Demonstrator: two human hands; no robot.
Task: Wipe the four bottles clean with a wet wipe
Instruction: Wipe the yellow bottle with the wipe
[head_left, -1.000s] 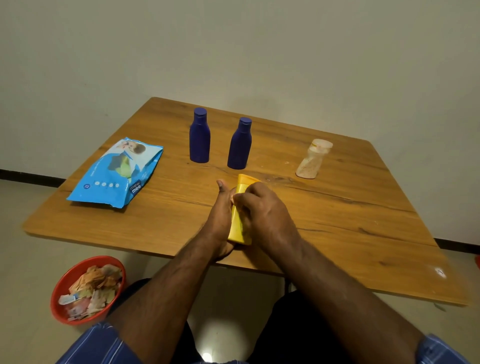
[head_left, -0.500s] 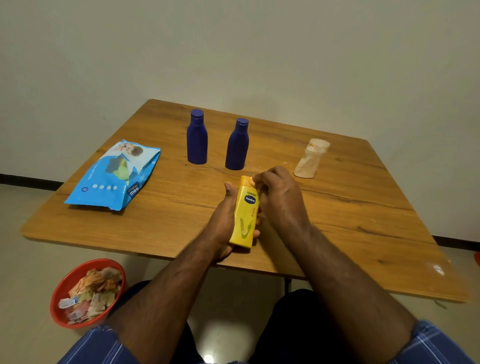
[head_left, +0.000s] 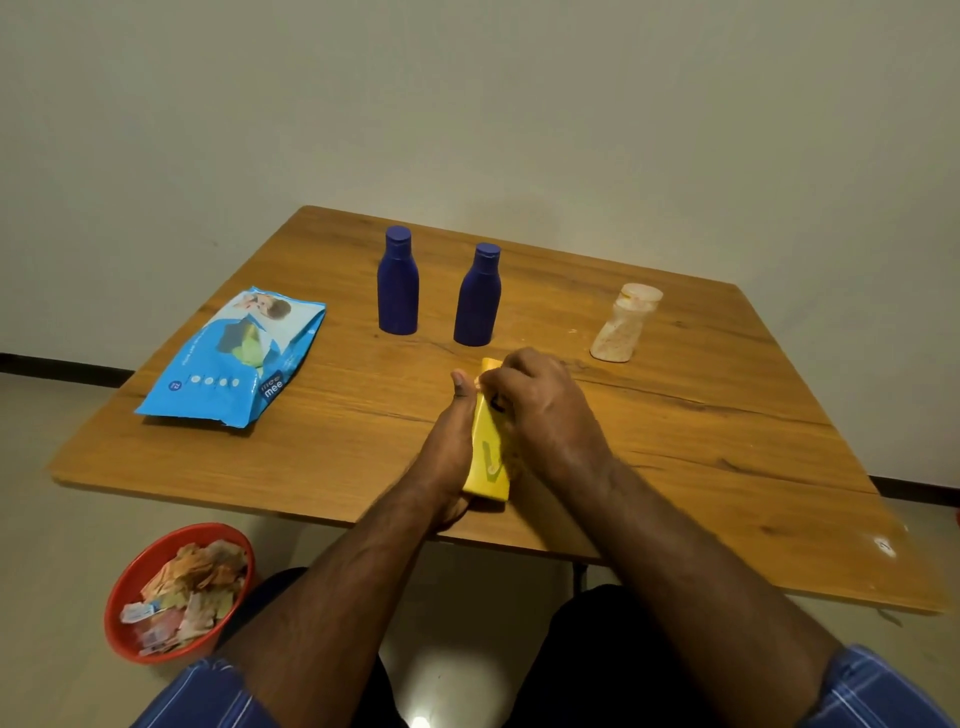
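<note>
Nearest, the left hand (head_left: 449, 457) grips the yellow bottle (head_left: 488, 457) over the table (head_left: 675, 467) edge, the right hand (head_left: 540, 410) curled over its top, any wipe hidden; beyond stand two blue bottles (head_left: 397, 283) and a pale bottle (head_left: 623, 325).

Single head-worn view, wide-angle, looking forward and steeply down from above the person's lap across the wooden table (head_left: 675, 457) toward the plain wall (head_left: 519, 104) behind it. The forearms enter from the bottom edge and sit closest to the lens. The red basket (head_left: 135, 587) on the floor shows at lower left.
</note>
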